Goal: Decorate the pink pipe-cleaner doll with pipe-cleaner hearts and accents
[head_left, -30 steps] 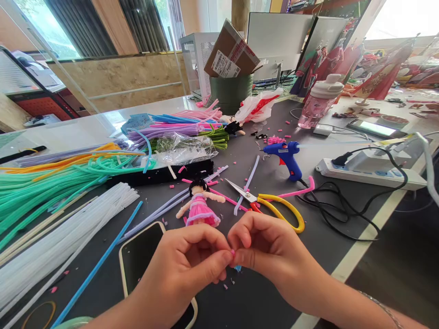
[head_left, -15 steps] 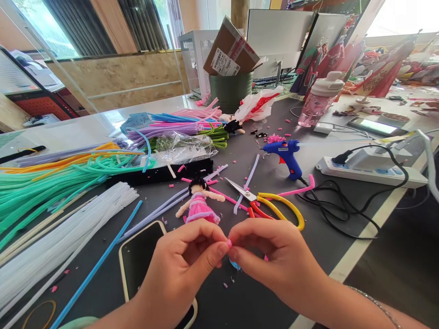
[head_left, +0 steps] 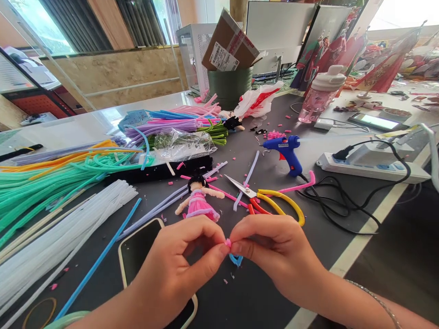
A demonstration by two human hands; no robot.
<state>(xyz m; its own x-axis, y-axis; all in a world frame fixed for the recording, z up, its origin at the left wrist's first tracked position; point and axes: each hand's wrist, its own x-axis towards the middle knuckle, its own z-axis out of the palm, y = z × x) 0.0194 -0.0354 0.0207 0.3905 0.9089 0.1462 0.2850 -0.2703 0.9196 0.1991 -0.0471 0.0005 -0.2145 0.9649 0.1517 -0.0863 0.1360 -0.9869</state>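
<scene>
Between my two hands is a tiny pink fuzzy piece (head_left: 228,243), which looks like a bit of pipe cleaner. My left hand (head_left: 192,258) pinches it from the left with thumb and forefinger; my right hand (head_left: 274,251) pinches it from the right. Just beyond my fingers lies a small doll (head_left: 202,201) with black hair and a pink dress. Scissors (head_left: 270,201) with yellow and red handles lie past my right hand, blades half apart. A small blue piece (head_left: 236,260) shows below my fingertips, partly hidden. The phone (head_left: 140,249) lies under my left wrist.
Bundles of green (head_left: 51,192) and white pipe cleaners (head_left: 78,228) cover the left side. A blue glue gun (head_left: 286,151) lies beyond the scissors, its cord running near a power strip (head_left: 373,169). Farther back stand a pink bottle (head_left: 318,98) and a green bin (head_left: 229,89) holding a cardboard box.
The view has tilted slightly down. My hands keep their pinch on the pink piece, with the right fingers shifted a little; more of the blue piece below shows now.
</scene>
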